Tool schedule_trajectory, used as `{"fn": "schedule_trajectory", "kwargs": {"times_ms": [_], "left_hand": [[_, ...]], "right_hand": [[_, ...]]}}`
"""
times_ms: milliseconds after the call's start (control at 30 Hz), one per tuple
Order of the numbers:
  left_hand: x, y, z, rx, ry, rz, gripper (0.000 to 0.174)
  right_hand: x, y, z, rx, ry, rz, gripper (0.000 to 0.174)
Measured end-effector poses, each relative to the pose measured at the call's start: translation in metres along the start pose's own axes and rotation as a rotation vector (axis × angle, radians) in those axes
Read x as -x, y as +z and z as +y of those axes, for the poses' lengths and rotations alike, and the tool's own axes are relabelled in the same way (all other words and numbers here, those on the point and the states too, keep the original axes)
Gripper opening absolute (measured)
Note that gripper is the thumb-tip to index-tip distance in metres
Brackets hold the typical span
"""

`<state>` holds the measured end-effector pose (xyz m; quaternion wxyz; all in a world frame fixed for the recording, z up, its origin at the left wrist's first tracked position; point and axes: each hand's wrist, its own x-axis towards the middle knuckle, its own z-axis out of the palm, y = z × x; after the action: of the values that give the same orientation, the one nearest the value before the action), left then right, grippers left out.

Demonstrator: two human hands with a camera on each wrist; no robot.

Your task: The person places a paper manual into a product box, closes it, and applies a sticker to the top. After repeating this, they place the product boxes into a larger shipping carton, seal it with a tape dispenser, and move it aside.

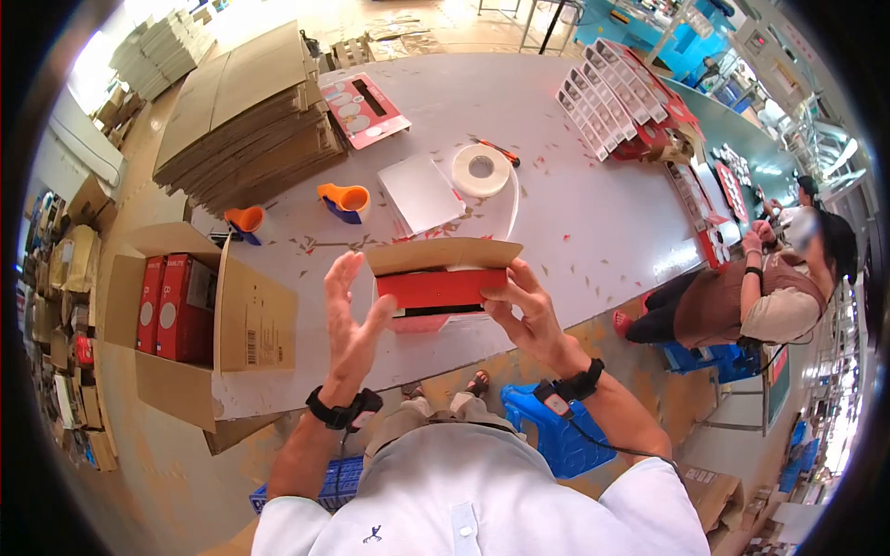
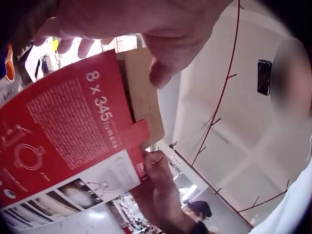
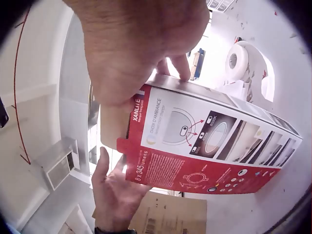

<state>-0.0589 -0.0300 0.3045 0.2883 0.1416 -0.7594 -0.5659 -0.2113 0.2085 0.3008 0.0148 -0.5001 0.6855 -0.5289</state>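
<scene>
A red printed box point(image 1: 431, 291) marked "8 x 345 lumens" stands at the table's near edge, its brown-lined flap point(image 1: 445, 254) raised at the top. On the left, my left hand point(image 1: 352, 320) is spread with straight fingers, its thumb right at the box's top left corner. My right hand point(image 1: 528, 315) pinches the top right corner, thumb on the near side. In the right wrist view the printed side point(image 3: 195, 141) faces the camera, and the left hand point(image 3: 117, 195) shows beyond it, palm open. The inside of the box is hidden.
An open carton point(image 1: 255, 320) with two red boxes point(image 1: 185, 306) stands at left. Behind are stacked flat cardboard point(image 1: 241, 111), orange tape dispensers point(image 1: 348, 202), a white box point(image 1: 419, 193), a tape roll point(image 1: 481, 169) and a cutter point(image 1: 501, 151). Another person point(image 1: 760, 287) sits at right.
</scene>
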Motion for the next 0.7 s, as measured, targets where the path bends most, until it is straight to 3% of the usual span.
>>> {"fn": "schedule_trajectory", "kwargs": {"times_ms": [33,133,167,233,267,400,500,700], "left_hand": [[-0.004,0.01,0.014,-0.108,-0.06,0.031,0.076],[-0.017,0.023,0.017,0.425,-0.27,-0.164,0.076],[-0.019,0.022,0.015,0.571,-0.339,-0.233,0.076],[-0.022,0.021,0.014,0.551,-0.334,-0.224,0.075],[-0.022,0.02,0.013,0.541,-0.333,-0.213,0.075],[-0.028,0.022,0.006,0.523,-0.35,-0.216,0.067],[-0.031,0.022,0.006,0.476,-0.362,-0.227,0.064],[-0.029,0.019,-0.01,0.595,-0.326,-0.293,0.063]], "right_hand": [[-0.001,-0.001,-0.001,0.026,-0.025,0.006,0.021],[0.001,-0.01,-0.006,0.036,0.055,-0.07,0.028],[0.004,-0.012,-0.004,-0.202,0.208,0.037,0.032],[0.0,-0.018,-0.003,-0.683,0.505,0.252,0.041],[-0.006,-0.026,-0.003,-0.685,0.56,0.255,0.061],[-0.036,-0.02,-0.009,-0.499,0.795,-0.175,0.072],[-0.034,-0.009,-0.005,-0.656,0.762,-0.131,0.064],[-0.024,0.003,0.004,-0.538,0.666,-0.08,0.067]]}}
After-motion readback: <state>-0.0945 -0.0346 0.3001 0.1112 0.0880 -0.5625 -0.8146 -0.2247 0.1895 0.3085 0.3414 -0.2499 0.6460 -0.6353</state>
